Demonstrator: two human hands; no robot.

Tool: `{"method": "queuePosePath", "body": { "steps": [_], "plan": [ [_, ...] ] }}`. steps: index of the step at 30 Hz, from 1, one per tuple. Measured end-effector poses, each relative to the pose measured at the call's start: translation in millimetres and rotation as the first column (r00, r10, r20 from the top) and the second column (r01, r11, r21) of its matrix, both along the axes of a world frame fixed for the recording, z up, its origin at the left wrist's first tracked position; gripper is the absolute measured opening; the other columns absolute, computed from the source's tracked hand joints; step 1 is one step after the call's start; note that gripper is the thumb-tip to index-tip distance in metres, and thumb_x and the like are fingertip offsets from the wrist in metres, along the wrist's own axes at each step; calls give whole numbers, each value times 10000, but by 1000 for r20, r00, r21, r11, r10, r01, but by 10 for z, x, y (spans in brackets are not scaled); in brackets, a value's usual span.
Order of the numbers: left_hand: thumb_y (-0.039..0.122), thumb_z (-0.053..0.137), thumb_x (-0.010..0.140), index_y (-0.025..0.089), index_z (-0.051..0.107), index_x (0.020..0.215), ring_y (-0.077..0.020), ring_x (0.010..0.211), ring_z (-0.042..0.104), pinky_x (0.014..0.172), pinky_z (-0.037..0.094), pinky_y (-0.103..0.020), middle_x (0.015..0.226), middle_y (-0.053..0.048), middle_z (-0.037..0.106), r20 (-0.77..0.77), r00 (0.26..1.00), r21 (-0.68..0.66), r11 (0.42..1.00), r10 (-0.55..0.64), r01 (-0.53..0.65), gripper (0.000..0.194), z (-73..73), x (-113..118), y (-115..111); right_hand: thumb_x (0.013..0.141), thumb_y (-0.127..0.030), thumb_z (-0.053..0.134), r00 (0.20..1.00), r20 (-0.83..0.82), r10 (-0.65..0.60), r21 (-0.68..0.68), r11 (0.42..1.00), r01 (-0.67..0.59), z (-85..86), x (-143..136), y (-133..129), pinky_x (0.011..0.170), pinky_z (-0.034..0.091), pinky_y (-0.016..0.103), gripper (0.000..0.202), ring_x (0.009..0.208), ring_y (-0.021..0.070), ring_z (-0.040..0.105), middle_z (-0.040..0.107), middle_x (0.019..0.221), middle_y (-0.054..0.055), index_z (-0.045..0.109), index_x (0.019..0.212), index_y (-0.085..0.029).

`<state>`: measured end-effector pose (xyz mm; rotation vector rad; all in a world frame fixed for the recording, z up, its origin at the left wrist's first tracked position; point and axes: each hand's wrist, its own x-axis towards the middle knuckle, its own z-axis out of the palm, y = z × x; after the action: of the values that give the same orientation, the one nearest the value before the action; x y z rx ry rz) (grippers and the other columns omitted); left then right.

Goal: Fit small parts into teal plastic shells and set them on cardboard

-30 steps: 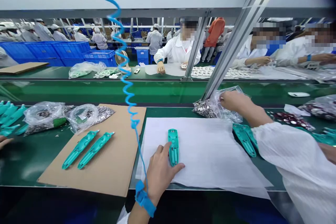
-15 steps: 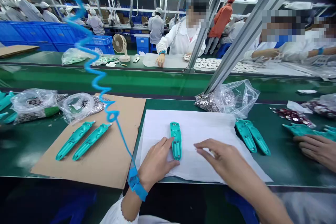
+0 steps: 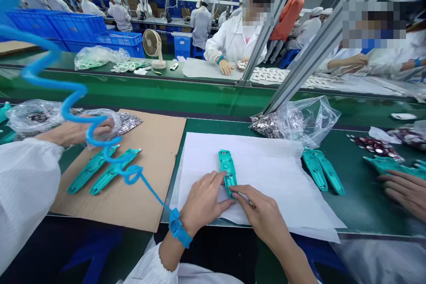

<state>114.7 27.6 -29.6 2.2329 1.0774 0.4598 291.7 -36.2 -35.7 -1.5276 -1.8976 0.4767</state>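
A teal plastic housing shell [image 3: 226, 161] lies on the white sheet [image 3: 266, 159], slightly tilted, its inner side facing up. My left hand [image 3: 203, 199], with a blue wrist strap [image 3: 179, 228], grips the shell's lower left side between fingers and thumb. At the shell's bottom end, my right hand [image 3: 262, 215] has thumb and forefinger pinched together; whatever is between them is too small to make out. Two more teal shells [image 3: 324, 171] lie at the sheet's right edge, and another pair [image 3: 115, 171] rests on the cardboard [image 3: 159, 155] to the left.
A co-worker's hand [image 3: 96, 131] reaches into a plastic bag of small metal parts [image 3: 129, 122] at left. Another bag of metal parts [image 3: 276, 124] stands behind the sheet. At right, a co-worker's hand [image 3: 404, 188] touches teal shells. A coiled blue cord [image 3: 73, 91] hangs across the left.
My right hand has moved left and down to the shell's lower end. A co-worker's arm has come in from the left to the bag. The view has shifted slightly.
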Motion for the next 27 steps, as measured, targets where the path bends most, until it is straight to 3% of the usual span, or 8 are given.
{"method": "queuePosePath", "body": {
  "steps": [5,8,12,15,20,24,27],
  "plan": [
    [417,659,881,243,457,1329,-252,1085,602,931,501,-397,1127,-56,619,11,1000,-9,1000,10,-10,521,11,4,-1,1002,-211,417,988,150,27,82,996,-40,-59,39,-67,861,597,282,294,1047,170,686,692,1178,64,657,1172,-225],
    [429,661,881,240,454,1332,-254,1091,601,931,504,-402,1140,-55,620,10,1000,1,1000,4,-4,531,6,10,-1,1009,-225,405,976,216,1,42,999,-10,-59,46,-81,723,596,259,289,836,136,706,649,1227,76,672,1120,-235],
    [437,661,879,239,442,1346,-254,1094,599,921,507,-403,1146,-51,620,7,1000,12,1000,9,-9,553,-6,17,-3,1016,-289,392,970,241,-22,3,1000,22,-12,47,-65,585,547,243,301,590,96,621,645,1075,81,685,1040,-227],
    [441,651,886,241,448,1335,-249,1088,600,915,507,-397,1131,-48,620,12,1000,4,1000,16,-16,532,10,20,-5,1016,-307,379,977,215,-2,-46,999,12,47,44,-41,590,542,247,310,590,103,615,639,1026,70,681,1027,-239],
    [415,650,887,262,421,1343,-247,1092,595,895,522,-395,1162,-53,576,-18,1000,-19,1000,-4,4,533,71,14,8,991,-333,442,992,129,-14,-166,985,35,168,37,9,647,538,278,229,757,162,661,644,1003,57,655,976,-249],
    [381,716,830,273,378,1393,-285,1201,526,917,534,-432,1298,-90,481,-17,1000,8,1000,12,-12,665,118,8,43,950,-361,530,995,82,-48,-218,974,65,244,53,23,735,521,301,165,850,182,651,643,1005,43,651,933,-251],
    [399,817,726,254,407,1388,-342,1298,433,1006,480,-511,1444,-126,391,-8,1000,55,998,7,-7,792,141,10,84,925,-435,561,992,-21,-124,-238,964,116,293,87,28,641,471,281,222,729,157,592,634,912,40,662,908,-238]
  ]
}}
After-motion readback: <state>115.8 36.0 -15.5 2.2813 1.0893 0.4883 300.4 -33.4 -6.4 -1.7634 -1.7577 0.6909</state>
